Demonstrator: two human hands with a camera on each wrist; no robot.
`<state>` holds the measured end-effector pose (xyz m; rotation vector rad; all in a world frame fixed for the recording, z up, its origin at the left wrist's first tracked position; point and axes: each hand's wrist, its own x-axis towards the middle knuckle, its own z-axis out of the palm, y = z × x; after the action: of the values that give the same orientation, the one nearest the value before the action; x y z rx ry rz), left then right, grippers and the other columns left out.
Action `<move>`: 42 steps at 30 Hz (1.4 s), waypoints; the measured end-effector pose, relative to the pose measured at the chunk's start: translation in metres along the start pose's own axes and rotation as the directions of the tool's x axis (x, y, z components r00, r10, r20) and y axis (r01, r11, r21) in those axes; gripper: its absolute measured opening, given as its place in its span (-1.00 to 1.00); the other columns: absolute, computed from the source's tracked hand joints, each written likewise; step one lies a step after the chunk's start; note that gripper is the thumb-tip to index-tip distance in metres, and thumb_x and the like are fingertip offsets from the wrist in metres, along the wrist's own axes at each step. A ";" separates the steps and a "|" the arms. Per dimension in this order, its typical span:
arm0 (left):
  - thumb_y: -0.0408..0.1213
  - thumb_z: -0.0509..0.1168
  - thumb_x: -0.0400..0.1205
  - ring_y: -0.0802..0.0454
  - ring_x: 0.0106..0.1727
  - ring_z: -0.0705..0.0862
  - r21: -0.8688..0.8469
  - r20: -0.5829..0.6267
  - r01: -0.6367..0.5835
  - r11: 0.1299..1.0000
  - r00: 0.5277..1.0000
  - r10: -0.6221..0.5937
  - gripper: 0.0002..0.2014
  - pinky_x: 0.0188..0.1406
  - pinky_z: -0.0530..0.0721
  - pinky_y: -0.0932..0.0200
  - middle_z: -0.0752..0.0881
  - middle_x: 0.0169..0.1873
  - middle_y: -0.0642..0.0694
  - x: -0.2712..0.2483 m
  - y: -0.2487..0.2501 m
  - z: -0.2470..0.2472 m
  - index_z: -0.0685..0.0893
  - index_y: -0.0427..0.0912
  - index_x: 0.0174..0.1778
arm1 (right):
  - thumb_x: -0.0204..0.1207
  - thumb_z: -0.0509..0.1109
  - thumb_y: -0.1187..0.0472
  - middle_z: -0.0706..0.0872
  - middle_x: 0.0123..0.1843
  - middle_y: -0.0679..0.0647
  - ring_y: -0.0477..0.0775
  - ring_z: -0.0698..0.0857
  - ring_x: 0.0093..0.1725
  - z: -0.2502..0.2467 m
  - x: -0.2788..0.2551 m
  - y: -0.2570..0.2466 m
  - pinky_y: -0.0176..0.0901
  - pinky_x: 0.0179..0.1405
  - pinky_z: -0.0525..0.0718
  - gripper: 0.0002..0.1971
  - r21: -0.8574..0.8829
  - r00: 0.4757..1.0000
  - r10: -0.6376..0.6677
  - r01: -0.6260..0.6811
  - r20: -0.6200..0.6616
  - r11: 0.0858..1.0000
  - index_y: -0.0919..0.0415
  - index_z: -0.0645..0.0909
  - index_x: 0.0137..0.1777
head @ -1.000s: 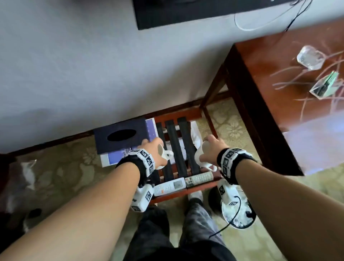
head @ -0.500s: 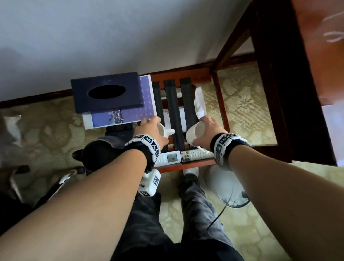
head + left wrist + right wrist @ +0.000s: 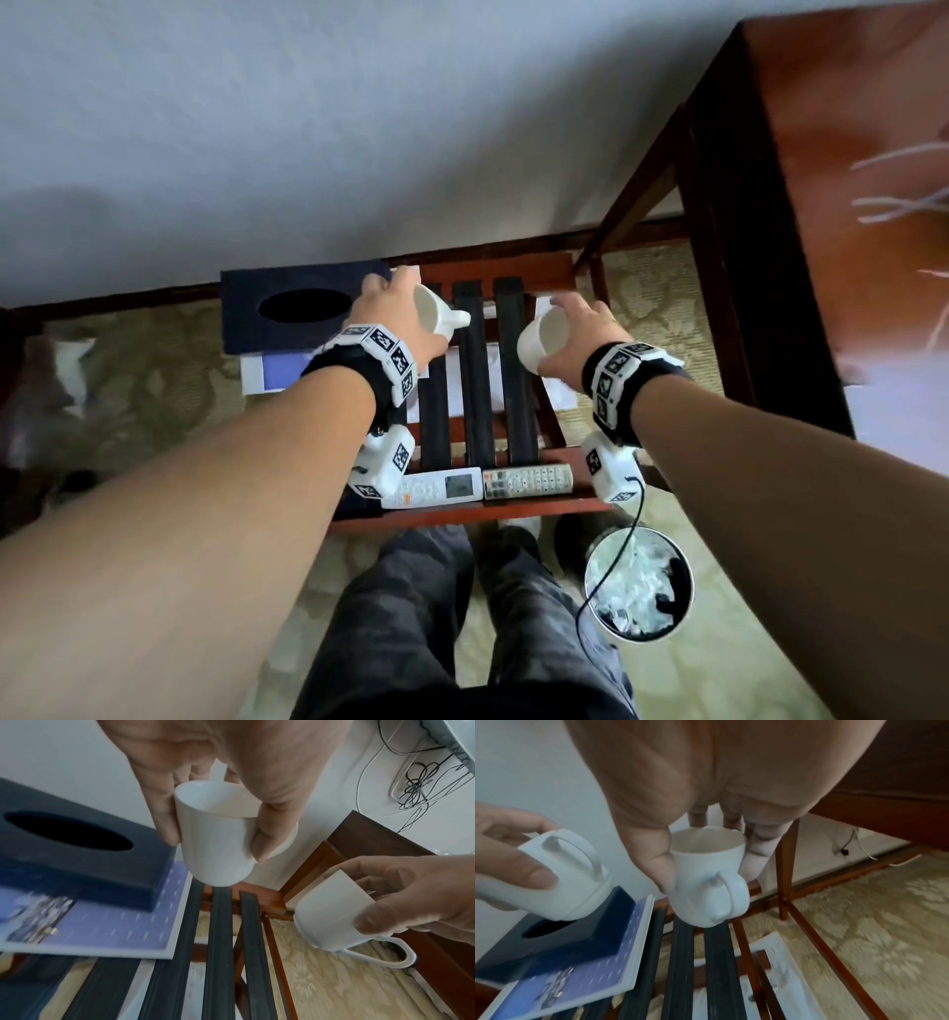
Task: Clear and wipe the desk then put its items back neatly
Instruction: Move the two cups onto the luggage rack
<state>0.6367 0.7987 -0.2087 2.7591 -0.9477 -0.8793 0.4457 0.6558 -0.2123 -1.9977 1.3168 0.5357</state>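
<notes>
1. Stage of task: the desk, at upper right in the head view, shows mostly bare tabletop in the part visible. Its items sit on the low slatted rack beside it. Judged from this, clearing is well advanced. Whether wiping has begun cannot be told, and putting back is not seen.
2. Left hand: fingers and thumb wrapped round the left white cup, held tilted above the rack's far end, just beside the tissue box.
3. Right hand: fingers curled round the right white cup, likewise tilted over the slats and clear of them.
4. Count, cups: two, one per hand, each with a handle.
5. Count, remotes: two, a white remote and a grey remote, side by side on the rack's near rail.
6. Count, others: one tissue box resting on one blue booklet; one sheet of paper under the slats; one waste bin on the carpet.
</notes>
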 end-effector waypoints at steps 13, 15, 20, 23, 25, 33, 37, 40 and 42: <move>0.03 0.58 0.38 -0.28 0.28 0.56 0.020 -0.030 -0.112 0.994 0.993 0.112 -0.20 0.20 0.69 -0.13 0.39 0.19 -0.08 0.138 -0.004 0.048 0.37 0.27 0.51 | 0.28 0.70 0.06 0.44 0.48 0.00 0.31 0.62 0.33 0.008 0.149 -0.036 0.29 0.22 0.74 -0.06 -0.247 0.986 -0.153 0.133 -0.061 0.960 -0.12 0.27 0.61; 0.02 0.57 0.38 -0.28 0.29 0.54 0.024 -0.040 -0.126 0.992 0.991 0.127 -0.20 0.19 0.68 -0.12 0.36 0.16 -0.06 0.148 -0.007 0.055 0.36 0.25 0.53 | 0.29 0.69 0.05 0.44 0.50 0.00 0.31 0.60 0.36 0.014 0.161 -0.041 0.30 0.24 0.73 -0.08 -0.280 0.982 -0.181 0.158 -0.058 0.947 -0.12 0.28 0.60; 0.02 0.56 0.40 -0.30 0.37 0.46 0.041 -0.016 -0.157 0.987 0.987 0.157 -0.18 0.21 0.62 -0.17 0.39 0.32 -0.14 0.166 -0.005 0.067 0.33 0.23 0.56 | 0.33 0.68 0.05 0.39 0.55 0.00 0.30 0.50 0.46 0.020 0.183 -0.055 0.27 0.35 0.65 -0.05 -0.339 0.971 -0.234 0.202 -0.055 0.919 -0.16 0.23 0.66; 0.02 0.55 0.41 -0.31 0.40 0.39 0.054 0.008 -0.139 0.989 0.990 0.139 -0.16 0.24 0.64 -0.23 0.36 0.36 -0.16 0.170 0.002 0.076 0.32 0.27 0.59 | 0.39 0.65 0.04 0.34 0.59 -0.02 0.29 0.44 0.50 0.026 0.189 -0.061 0.29 0.39 0.61 -0.05 -0.353 0.967 -0.251 0.217 -0.053 0.910 -0.19 0.17 0.68; 0.05 0.54 0.42 -0.33 0.39 0.39 0.042 0.019 -0.118 0.992 0.993 0.118 -0.14 0.24 0.64 -0.27 0.36 0.37 -0.18 0.172 0.005 0.080 0.28 0.30 0.62 | 0.42 0.63 0.03 0.32 0.60 -0.03 0.29 0.43 0.50 0.027 0.190 -0.061 0.28 0.39 0.59 -0.07 -0.354 0.967 -0.250 0.216 -0.055 0.910 -0.19 0.14 0.69; 0.15 0.60 0.36 -0.33 0.42 0.39 0.017 0.071 -0.076 0.997 0.995 0.075 0.05 0.29 0.55 -0.24 0.33 0.41 -0.22 0.175 0.004 0.078 0.09 0.29 0.68 | 0.36 0.65 0.02 0.25 0.62 0.07 0.36 0.54 0.45 0.023 0.192 -0.060 0.23 0.35 0.67 0.02 -0.327 0.977 -0.209 0.188 -0.031 0.926 -0.23 0.08 0.71; 0.08 0.60 0.37 -0.30 0.46 0.34 0.027 0.093 -0.081 0.996 0.993 0.078 0.14 0.26 0.56 -0.20 0.30 0.42 -0.20 0.175 0.002 0.073 -0.06 0.32 0.71 | 0.33 0.67 -0.02 0.20 0.66 0.08 0.36 0.52 0.48 0.021 0.195 -0.061 0.23 0.39 0.64 0.10 -0.307 0.979 -0.204 0.187 -0.024 0.933 -0.22 0.01 0.74; 0.05 0.60 0.38 -0.29 0.48 0.32 0.029 0.099 -0.088 0.996 0.991 0.085 0.16 0.26 0.57 -0.19 0.28 0.43 -0.19 0.172 -0.001 0.070 -0.09 0.32 0.72 | 0.29 0.69 -0.02 0.18 0.68 0.08 0.37 0.45 0.54 0.020 0.194 -0.058 0.25 0.44 0.59 0.15 -0.292 0.980 -0.198 0.182 -0.024 0.939 -0.24 -0.02 0.75; 0.06 0.60 0.37 -0.30 0.51 0.30 0.030 0.106 -0.086 0.996 0.991 0.082 0.17 0.32 0.58 -0.21 0.26 0.47 -0.18 0.168 -0.002 0.065 -0.10 0.32 0.73 | 0.28 0.71 -0.01 0.18 0.69 0.08 0.36 0.40 0.57 0.017 0.190 -0.056 0.26 0.49 0.55 0.18 -0.283 0.981 -0.192 0.176 -0.027 0.943 -0.23 -0.02 0.76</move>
<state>0.7092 0.7072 -0.3461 2.7013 -1.0978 -1.0118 0.5739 0.5622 -0.3317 -2.3541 1.1179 0.6097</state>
